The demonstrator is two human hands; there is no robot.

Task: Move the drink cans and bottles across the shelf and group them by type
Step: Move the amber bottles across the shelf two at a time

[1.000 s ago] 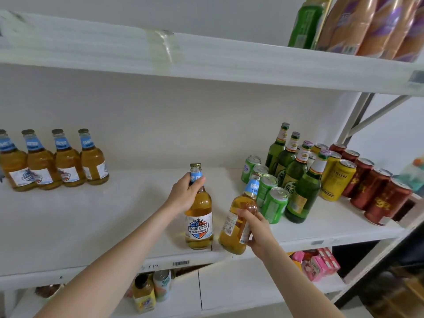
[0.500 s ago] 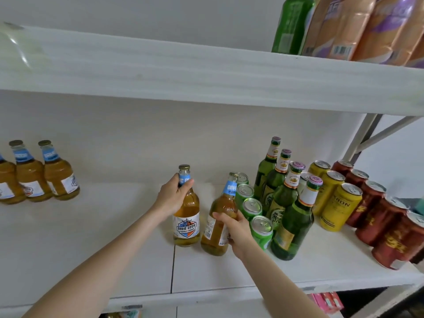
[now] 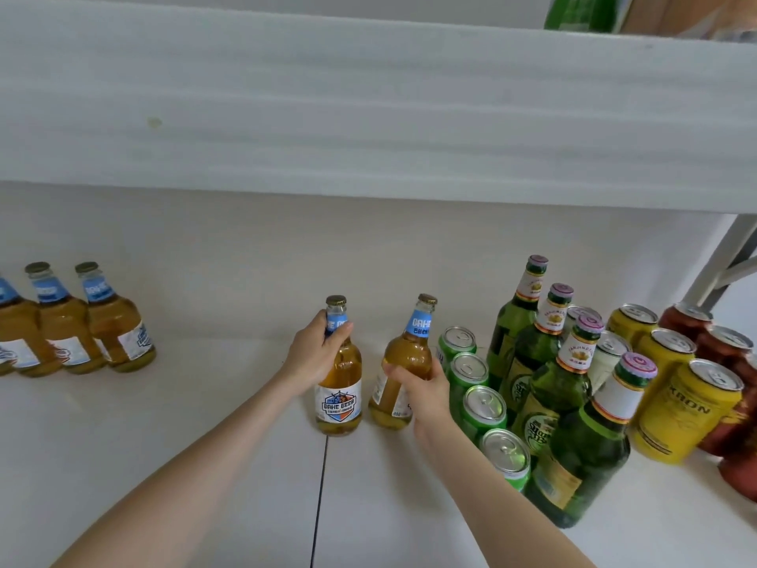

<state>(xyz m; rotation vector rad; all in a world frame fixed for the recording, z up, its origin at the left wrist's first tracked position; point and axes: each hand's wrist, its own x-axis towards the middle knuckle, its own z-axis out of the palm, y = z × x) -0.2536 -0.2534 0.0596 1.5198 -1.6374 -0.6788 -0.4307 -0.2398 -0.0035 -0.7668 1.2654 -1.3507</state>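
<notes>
Two amber beer bottles with blue neck labels stand mid-shelf. My left hand [image 3: 313, 356] grips the neck and shoulder of the left amber bottle [image 3: 339, 397]. My right hand [image 3: 422, 393] is wrapped round the body of the right amber bottle [image 3: 409, 350], which leans slightly right. Three matching amber bottles [image 3: 73, 325] stand in a row at the far left. Right of my hands stand several green cans [image 3: 477, 389], then several green glass bottles [image 3: 545, 387], yellow cans [image 3: 680, 412] and red cans [image 3: 725, 350].
The white shelf board [image 3: 164, 444] has a dark seam [image 3: 321, 485] running front to back under the left bottle. An upper shelf [image 3: 368, 108] hangs low overhead with packaged drinks on it. A grey metal brace [image 3: 721, 264] stands at the right.
The camera has come closer to the shelf. Both hands kept their grips and carried the two amber bottles further back onto the shelf; the right bottle stands more upright than before.
</notes>
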